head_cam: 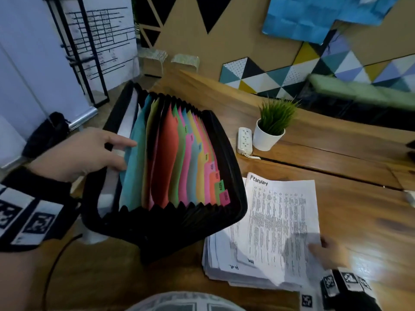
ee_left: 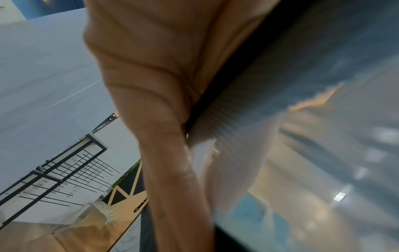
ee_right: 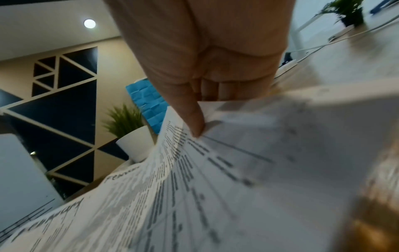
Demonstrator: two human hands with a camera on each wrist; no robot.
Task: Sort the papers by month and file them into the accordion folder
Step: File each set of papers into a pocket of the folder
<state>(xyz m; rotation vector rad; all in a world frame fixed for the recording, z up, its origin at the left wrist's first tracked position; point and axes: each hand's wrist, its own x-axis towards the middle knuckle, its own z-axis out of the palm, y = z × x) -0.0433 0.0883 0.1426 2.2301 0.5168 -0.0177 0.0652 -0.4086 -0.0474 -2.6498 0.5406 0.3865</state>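
— Two hands busy? Why?
— Left hand (head_cam: 89, 151) gripped the accordion folder (head_cam: 166, 176), spreading pockets on the worktop (head_cam: 336, 198); right hand (head_cam: 330, 252) pinched the February sheet (head_cam: 280, 216) off the stack (head_cam: 224, 263), ready for filing.

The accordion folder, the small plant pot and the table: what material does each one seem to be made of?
Accordion folder: the black shell looks like woven fabric or textured plastic; a fine ribbed weave shows in the left wrist view. Its coloured dividers look matte, like thin plastic or card.
Plant pot: smooth white, probably glazed ceramic or plastic.
Table: brown wood grain with glossy reflections, so varnished wood or a wood-look laminate.
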